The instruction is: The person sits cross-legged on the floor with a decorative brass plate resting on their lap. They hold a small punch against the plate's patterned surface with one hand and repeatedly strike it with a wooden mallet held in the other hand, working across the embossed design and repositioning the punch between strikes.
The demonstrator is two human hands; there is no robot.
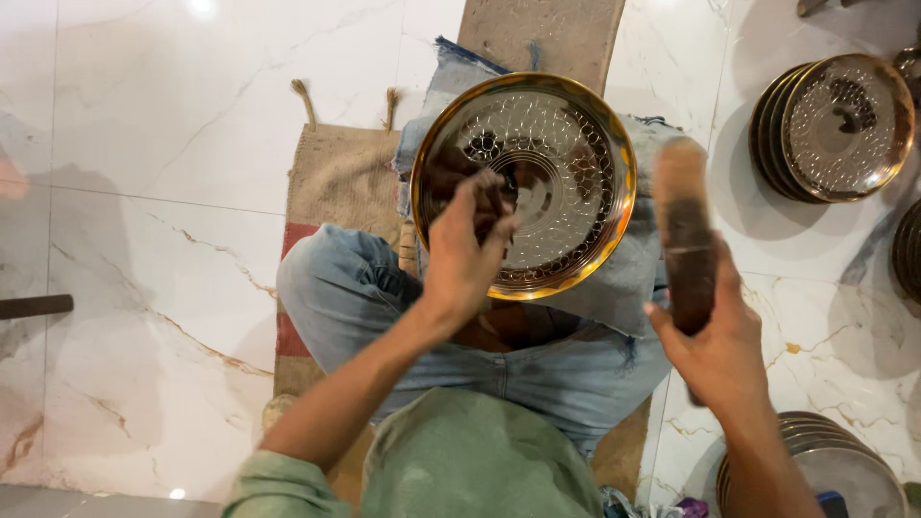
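Observation:
A round brass plate [566, 163] with a punched dot pattern rests on folded denim cloth in front of my crossed legs. My left hand [465, 254] pinches a small dark punch tool [506, 192] upright against the plate's inner surface, left of its centre. My right hand [715, 341] grips a worn wooden mallet [683, 230], raised to the right of the plate and blurred.
A burlap mat [336, 177] lies under me on the white marble floor [144, 144]. A stack of patterned plates [835, 129] leans at the upper right. Another stack of plates [844, 460] sits at the lower right. A dark bar [34, 306] pokes in at the left edge.

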